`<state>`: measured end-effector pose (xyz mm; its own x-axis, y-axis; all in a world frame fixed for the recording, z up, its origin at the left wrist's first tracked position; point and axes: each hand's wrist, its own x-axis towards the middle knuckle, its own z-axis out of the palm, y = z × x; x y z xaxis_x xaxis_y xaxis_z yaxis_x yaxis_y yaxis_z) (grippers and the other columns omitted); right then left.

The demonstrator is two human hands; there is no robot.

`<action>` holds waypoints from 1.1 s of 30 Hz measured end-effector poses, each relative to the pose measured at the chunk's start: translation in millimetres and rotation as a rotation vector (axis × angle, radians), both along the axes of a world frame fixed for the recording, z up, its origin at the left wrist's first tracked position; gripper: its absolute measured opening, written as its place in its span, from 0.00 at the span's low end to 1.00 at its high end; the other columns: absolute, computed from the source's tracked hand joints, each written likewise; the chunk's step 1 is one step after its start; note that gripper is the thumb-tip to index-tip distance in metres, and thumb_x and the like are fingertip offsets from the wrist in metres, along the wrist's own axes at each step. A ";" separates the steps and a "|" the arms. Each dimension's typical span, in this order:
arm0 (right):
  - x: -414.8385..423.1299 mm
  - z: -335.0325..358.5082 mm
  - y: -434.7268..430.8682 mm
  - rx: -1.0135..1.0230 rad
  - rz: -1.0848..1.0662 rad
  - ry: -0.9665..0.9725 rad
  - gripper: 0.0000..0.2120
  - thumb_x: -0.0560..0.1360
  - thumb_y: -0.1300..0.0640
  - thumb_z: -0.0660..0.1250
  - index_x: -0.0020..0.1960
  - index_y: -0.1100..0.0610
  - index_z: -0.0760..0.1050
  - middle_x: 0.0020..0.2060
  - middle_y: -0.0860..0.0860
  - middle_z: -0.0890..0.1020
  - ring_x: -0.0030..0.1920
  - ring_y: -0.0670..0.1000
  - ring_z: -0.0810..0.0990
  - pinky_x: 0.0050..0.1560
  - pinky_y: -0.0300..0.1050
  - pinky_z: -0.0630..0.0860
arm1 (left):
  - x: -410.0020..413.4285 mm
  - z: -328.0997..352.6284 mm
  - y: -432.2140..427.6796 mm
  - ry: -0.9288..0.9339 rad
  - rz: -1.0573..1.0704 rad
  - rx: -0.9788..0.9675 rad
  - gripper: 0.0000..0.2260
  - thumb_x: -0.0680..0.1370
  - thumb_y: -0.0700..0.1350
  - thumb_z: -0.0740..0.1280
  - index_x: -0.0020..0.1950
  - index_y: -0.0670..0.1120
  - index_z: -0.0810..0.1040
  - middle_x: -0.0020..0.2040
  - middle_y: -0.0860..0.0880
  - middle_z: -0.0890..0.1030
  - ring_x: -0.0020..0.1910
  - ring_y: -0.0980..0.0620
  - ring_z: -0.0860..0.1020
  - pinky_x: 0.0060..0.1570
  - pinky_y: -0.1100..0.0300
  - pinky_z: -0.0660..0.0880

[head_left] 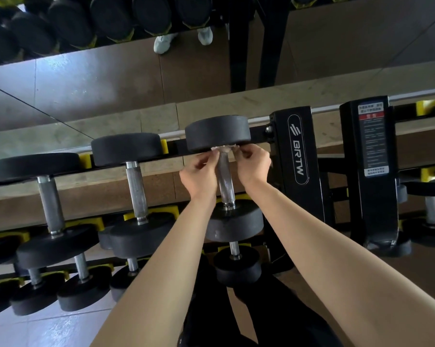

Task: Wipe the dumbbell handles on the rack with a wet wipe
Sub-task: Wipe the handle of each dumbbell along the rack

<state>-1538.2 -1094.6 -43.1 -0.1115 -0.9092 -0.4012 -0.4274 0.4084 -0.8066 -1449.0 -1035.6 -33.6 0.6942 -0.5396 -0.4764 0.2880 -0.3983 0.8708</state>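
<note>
Our L hand (9 o'clock of the dumbbell handle) & R hand, at 3, pinch the wet wipe w/ curled fingers at the handle's far end.

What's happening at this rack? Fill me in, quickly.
A person is cleaning a dumbbell on the top shelf of the rack. The left hand and the right hand each pinch one end of a wipe stretched across the far end of the handle, right under the far weight. The next dumbbell to the left has no hand on it.
</note>
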 end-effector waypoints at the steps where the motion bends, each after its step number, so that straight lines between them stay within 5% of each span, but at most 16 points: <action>1: -0.1 0.2 -1.1 0.025 0.008 -0.014 0.07 0.79 0.56 0.70 0.55 0.58 0.83 0.42 0.46 0.82 0.45 0.46 0.81 0.53 0.46 0.80 | -1.4 -0.9 -0.4 -0.050 -0.014 0.006 0.02 0.76 0.45 0.75 0.48 0.49 0.86 0.45 0.55 0.87 0.47 0.61 0.84 0.52 0.62 0.78; 11: 13.4 9.1 14.8 -0.021 -0.004 -0.197 0.04 0.74 0.58 0.76 0.45 0.55 0.82 0.40 0.47 0.85 0.45 0.46 0.84 0.49 0.41 0.80 | 10.5 1.9 -18.3 0.288 0.085 0.223 0.04 0.80 0.39 0.70 0.49 0.48 0.82 0.42 0.54 0.82 0.44 0.56 0.80 0.39 0.66 0.72; 18: -14.3 3.1 12.1 0.025 0.047 -0.076 0.02 0.76 0.58 0.74 0.47 0.55 0.82 0.40 0.45 0.83 0.43 0.42 0.81 0.48 0.39 0.78 | 12.6 -1.6 15.3 0.037 -0.214 0.145 0.05 0.81 0.45 0.69 0.52 0.45 0.82 0.49 0.51 0.84 0.51 0.57 0.79 0.46 0.66 0.69; 24: -22.4 6.8 26.1 -0.004 0.291 -0.060 0.05 0.75 0.55 0.75 0.46 0.57 0.83 0.39 0.48 0.84 0.40 0.44 0.80 0.40 0.31 0.75 | 20.6 -14.0 38.3 -0.048 -0.325 0.334 0.04 0.82 0.47 0.68 0.54 0.51 0.82 0.52 0.53 0.83 0.54 0.53 0.79 0.57 0.54 0.75; 33: -49.2 4.3 32.5 0.103 0.456 0.071 0.04 0.75 0.54 0.76 0.44 0.55 0.84 0.40 0.47 0.83 0.41 0.45 0.79 0.40 0.37 0.72 | 27.7 -11.1 53.4 -0.134 -0.638 0.472 0.14 0.79 0.55 0.72 0.56 0.45 0.80 0.53 0.50 0.80 0.51 0.50 0.78 0.47 0.56 0.73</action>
